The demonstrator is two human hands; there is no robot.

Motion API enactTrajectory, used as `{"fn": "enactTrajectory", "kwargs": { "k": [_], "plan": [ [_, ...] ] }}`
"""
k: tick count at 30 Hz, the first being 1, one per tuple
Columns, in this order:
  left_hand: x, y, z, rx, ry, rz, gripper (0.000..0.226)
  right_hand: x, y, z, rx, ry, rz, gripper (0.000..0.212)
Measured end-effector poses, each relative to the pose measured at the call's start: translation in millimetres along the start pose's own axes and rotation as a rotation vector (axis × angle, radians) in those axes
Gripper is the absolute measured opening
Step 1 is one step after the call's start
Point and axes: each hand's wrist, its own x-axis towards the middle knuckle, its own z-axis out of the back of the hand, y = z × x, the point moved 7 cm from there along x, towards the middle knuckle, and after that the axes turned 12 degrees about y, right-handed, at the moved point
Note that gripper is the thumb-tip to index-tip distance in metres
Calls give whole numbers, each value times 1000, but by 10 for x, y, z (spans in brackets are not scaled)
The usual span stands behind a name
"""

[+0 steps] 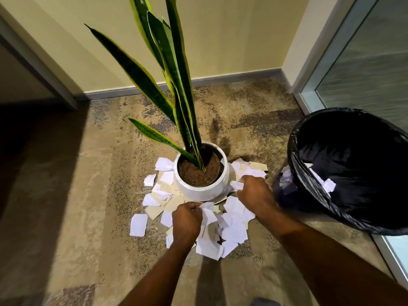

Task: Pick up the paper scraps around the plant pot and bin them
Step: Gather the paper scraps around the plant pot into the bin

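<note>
We note the plant pot [202, 192], white and round, at centre frame on the carpet [66, 195]. Tall green leaves [172, 85] with yellow edges rise from it toward the top of the frame. Paper scraps [234, 233], white and tan, lie in a ring on the carpet around its base. They are thickest at lower centre just below the pot and thinner to its left and right. Two bare forearms reach in from the bottom edge. The left hand [186, 220] sits just below the pot, knuckles up, with its fingers curled tight and clamped on a crumpled scrap [208, 214]. That scrap sticks out to the right of the fist, above the heap. The right hand [254, 193] is beside the pot's right flank, fingers bent inward and pinching a small scrap [236, 185] at their tips. We cannot tell whether this scrap touches the pot wall. More loose scraps lie under and between the two hands. The bin [297, 166], lined with a black bag, stands at the right of the frame, near the right hand. A few white pieces [329, 184] lie inside it against the liner. A pale wall [220, 40] fills the top of the frame, and a glass panel [375, 62] the upper right.
</note>
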Motion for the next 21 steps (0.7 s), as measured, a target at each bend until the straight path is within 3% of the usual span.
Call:
{"fn": "enactTrajectory", "kwargs": {
  "k": [8,15,18,21],
  "plan": [
    [-50,-385,19,-114,3,-88,16,-99,150,272,32,-54,61,25],
    [-186,-1522,120,-90,-77,-347,18,-537,197,1208,169,-317,104,22],
    [-280,-2058,8,-126,-57,-475,17,-748,-42,1722,285,-456,61,19],
    [-405,-2569,-258,-131,32,-595,12,-930,-533,2093,357,-555,-101,16]
  ]
}}
